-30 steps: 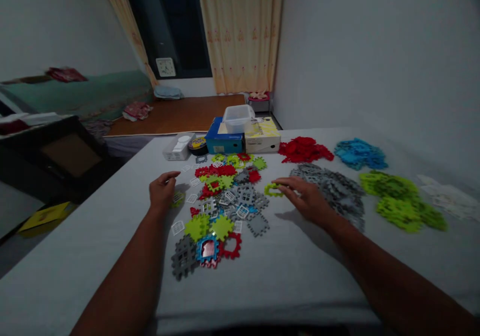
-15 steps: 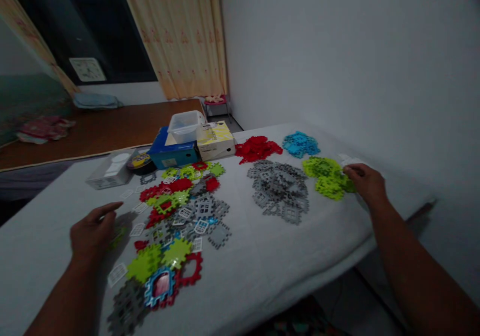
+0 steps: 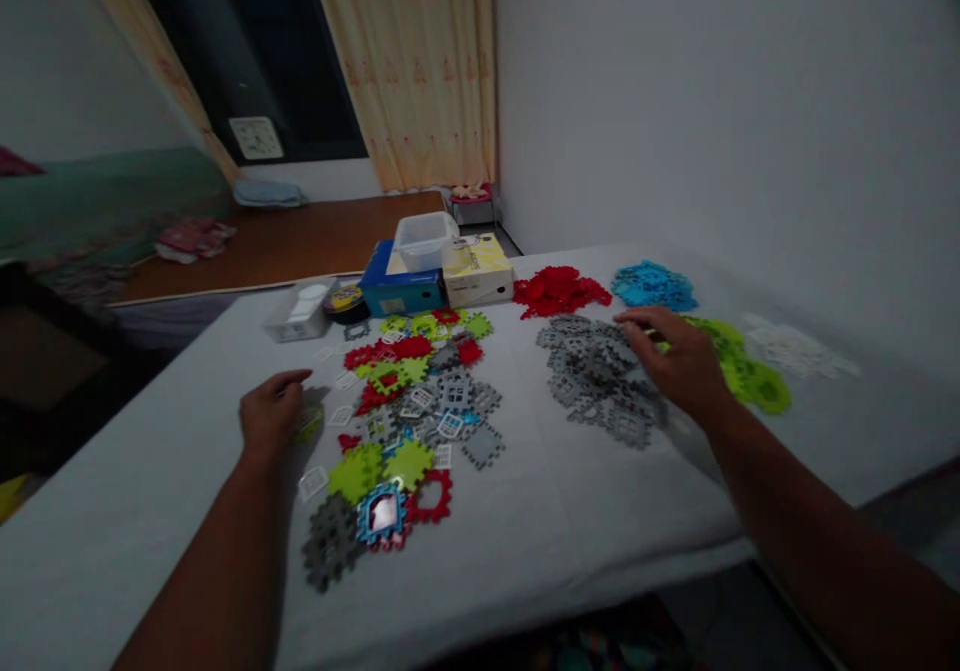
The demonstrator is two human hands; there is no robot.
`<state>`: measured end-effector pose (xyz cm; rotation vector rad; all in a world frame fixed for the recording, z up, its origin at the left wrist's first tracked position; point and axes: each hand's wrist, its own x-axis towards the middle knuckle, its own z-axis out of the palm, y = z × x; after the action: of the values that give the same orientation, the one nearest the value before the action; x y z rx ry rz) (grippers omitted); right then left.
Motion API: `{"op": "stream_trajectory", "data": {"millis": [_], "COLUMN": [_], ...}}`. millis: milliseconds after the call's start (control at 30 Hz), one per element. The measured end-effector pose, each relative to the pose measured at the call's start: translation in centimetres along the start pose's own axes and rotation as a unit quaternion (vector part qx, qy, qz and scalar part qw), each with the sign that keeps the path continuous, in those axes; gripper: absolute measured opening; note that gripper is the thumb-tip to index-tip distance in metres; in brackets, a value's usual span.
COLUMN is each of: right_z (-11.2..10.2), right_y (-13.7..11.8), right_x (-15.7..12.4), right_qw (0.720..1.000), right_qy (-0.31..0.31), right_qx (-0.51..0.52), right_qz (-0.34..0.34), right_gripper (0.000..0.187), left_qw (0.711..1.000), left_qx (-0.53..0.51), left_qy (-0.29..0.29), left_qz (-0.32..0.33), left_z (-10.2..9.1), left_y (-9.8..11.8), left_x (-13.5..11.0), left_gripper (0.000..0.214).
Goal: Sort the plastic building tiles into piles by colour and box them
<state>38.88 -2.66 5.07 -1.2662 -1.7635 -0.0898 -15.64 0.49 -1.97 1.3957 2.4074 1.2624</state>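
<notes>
head: right hand (image 3: 675, 356) near grey pile (image 3: 592, 376); left hand (image 3: 270, 416) beside green piece (image 3: 310, 421)

Left hand (image 3: 271, 416) and right hand (image 3: 679, 363) well apart, fingers loosely bent.
The bare left forearm (image 3: 214, 556) slants up from the lower edge, its hand half curled, fingers turned inward; the bare right forearm (image 3: 814, 516) comes in from the lower right, palm down, fingers pointing leftward.

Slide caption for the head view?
Right hand by the gray pile, left hand beside the mixed-color pieces.
</notes>
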Motion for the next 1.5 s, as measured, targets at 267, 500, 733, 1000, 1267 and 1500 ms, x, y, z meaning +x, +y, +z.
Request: {"op": "stream_trajectory", "data": {"millis": [267,500,733,1000,1267,1500], "right_z": [11.9,20.0,22.7,21.8,24.1,23.1], "right_y": [-10.1,-12.8,-14.6,-13.6,-13.6,-13.5], "right_x": [-0.3,2.4,4.7,4.4,4.7,5.5], "right_qw": [0.920,0.905,0.859,0.865,0.849,0.839], "right_qy": [-0.302,-0.363,-0.423,-0.395,-0.400,-0.400], "right_qx": [0.131,0.017,-0.067,-0.099,-0.010,-0.010], "right_qz": [-0.212,-0.223,-0.280,-0.293,-0.346,-0.368], "right_gripper": [0.022,0.038,0.050,0.027,0.059,0.040], "left_qw": [0.963,0.968,0.967,0.970,0.971,0.972], "left_qx": [-0.238,-0.233,-0.236,-0.224,-0.212,-0.205], "left_qy": [-0.121,-0.068,-0.073,-0.081,-0.083,-0.092], "left_qz": [0.047,0.058,0.062,0.055,0.071,0.072], "left_z": [1.6,1.9,2.6,2.5,2.4,2.5], "left_y": [1.8,0.5,-0.3,0.0,-0.2,-0.4], "left_x": [-1.7,-0.6,-0.1,-0.1,-0.2,0.0], "left_gripper": [0.040,0.035,0.031,0.035,0.032,0.034]}}
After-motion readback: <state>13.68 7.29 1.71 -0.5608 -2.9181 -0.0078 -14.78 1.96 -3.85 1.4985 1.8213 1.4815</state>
